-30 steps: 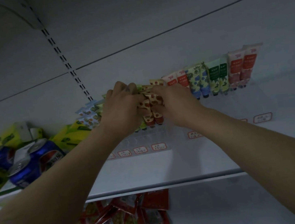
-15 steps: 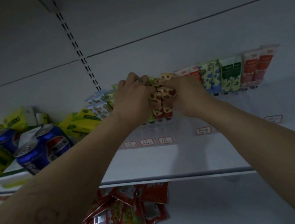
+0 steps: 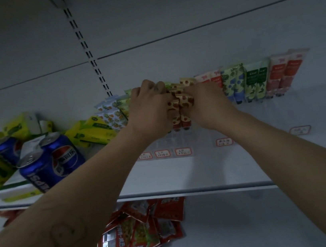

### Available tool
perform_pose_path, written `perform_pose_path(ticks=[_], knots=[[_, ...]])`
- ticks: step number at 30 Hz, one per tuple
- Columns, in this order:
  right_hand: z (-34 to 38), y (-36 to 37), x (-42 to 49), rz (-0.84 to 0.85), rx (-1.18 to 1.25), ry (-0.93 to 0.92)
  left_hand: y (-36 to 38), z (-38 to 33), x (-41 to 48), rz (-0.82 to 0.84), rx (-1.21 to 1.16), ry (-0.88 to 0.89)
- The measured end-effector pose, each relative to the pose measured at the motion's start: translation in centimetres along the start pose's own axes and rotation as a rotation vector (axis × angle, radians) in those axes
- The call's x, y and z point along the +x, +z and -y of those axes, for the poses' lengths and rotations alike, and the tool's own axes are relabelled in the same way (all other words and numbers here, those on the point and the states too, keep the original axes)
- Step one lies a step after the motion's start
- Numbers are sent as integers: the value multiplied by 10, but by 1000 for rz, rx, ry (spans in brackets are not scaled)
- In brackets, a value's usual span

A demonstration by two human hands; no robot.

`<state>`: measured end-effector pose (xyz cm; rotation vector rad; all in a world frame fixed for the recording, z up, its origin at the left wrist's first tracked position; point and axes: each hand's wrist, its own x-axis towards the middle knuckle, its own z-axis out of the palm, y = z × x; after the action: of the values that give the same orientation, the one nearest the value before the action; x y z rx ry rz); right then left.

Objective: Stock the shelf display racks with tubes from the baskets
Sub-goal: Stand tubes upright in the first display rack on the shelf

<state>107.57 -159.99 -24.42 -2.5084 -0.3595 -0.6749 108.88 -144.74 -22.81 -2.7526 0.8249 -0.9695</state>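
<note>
Both my hands reach up to a clear display rack [image 3: 199,137] at the back of the white shelf [image 3: 186,174]. My left hand [image 3: 149,108] and my right hand [image 3: 207,104] together grip cream tubes with a red strawberry print [image 3: 183,104], held over the rack's middle slots. Tubes stand in the rack on either side: pale orange-print tubes [image 3: 110,116] to the left, blue-and-green floral tubes [image 3: 234,84], green tubes [image 3: 256,81] and red tubes [image 3: 285,72] to the right. No basket is in sight.
Blue Pepsi cans [image 3: 52,160] and yellow-green packets [image 3: 92,131] crowd the shelf's left side. Red snack pouches [image 3: 143,230] lie heaped on the shelf below. A slotted upright [image 3: 87,50] runs up the back panel. Small price labels [image 3: 182,151] line the rack's front.
The view has shifted so shelf and hands sit further right and slightly lower. My hands stay closed on the strawberry tubes at the same rack slots.
</note>
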Motion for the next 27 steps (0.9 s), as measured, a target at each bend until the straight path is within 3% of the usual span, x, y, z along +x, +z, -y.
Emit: perform_pose_path(ticks=[13, 21, 27], knots=[[-1, -1, -7, 15, 48, 11, 4, 0, -5, -15, -26, -48], [2, -13, -23, 137, 100, 41, 1, -1, -16, -5, -26, -45], [18, -25, -43, 50, 81, 41, -17, 6, -57, -21, -50, -81]])
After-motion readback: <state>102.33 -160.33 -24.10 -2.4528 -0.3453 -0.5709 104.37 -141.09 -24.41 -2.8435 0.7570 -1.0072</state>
